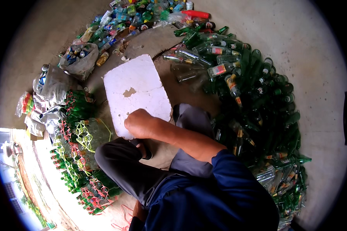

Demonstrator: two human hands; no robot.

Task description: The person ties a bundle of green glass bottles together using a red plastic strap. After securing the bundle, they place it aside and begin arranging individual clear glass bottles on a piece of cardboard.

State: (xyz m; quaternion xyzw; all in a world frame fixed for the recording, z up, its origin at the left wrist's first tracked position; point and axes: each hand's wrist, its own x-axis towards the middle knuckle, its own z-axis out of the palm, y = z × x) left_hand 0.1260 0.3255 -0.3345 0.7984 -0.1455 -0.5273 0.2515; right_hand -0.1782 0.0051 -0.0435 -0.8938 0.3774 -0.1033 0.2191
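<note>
A worn white board (137, 79) with a chipped brown patch lies in front of me, between my knees and the bottles. My right hand (138, 123) is closed in a fist over the board's near edge. Whatever it may hold is hidden beneath the fingers. Low in the view, beside my left thigh, only a bit of my left hand (138, 211) shows; its fingers are out of sight. Thin red plastic strings (124, 218) trail on the floor next to it.
To the right, green and clear glass bottles (254, 100) form a large heap. Netted bundles of green bottles (83, 148) line the left. A bag of cans (79, 57) stands at the far left, near mixed plastic bottles (146, 15) at the back.
</note>
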